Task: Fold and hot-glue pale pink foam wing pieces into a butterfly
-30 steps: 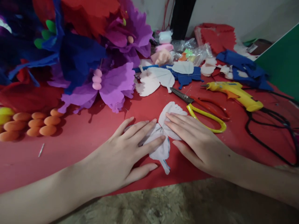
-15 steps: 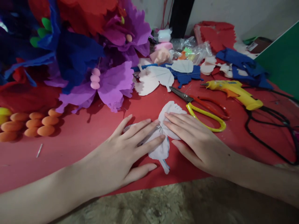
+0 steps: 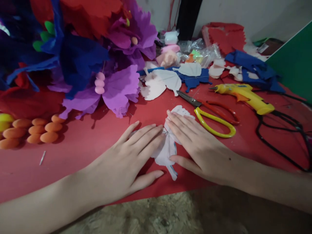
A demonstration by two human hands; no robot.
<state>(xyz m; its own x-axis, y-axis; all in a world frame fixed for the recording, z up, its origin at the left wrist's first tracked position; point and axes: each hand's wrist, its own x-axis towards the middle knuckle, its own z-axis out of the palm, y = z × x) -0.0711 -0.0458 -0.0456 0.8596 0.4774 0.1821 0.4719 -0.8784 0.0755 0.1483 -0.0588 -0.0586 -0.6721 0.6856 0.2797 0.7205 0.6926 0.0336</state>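
A white butterfly-shaped cutout (image 3: pixel 167 151) lies flat on the red tabletop (image 3: pixel 80 143), its tail pointing toward me. Over its left wing rests my left hand (image 3: pixel 136 152), palm down with the fingers stretched out. My right hand (image 3: pixel 195 139) lies flat across the right wing, fingers extended and its thumb near the lower part. Between the two hands a thin wire or pin shows at the cutout's middle. Both hands cover much of the wings. Just beyond my right hand are scissors (image 3: pixel 214 115) with one red and one yellow handle.
A yellow glue gun (image 3: pixel 246 94) with a black cord lies at the right. More white cutouts (image 3: pixel 163 81) and blue pieces (image 3: pixel 195 81) are behind. Purple butterfly shapes (image 3: pixel 122 84), orange ovals (image 3: pixel 36 130) and a small white stick (image 3: pixel 42 158) are at the left.
My right hand has slid a little to the left over the cutout, toward my left hand. My left fingers have drawn slightly closer together.
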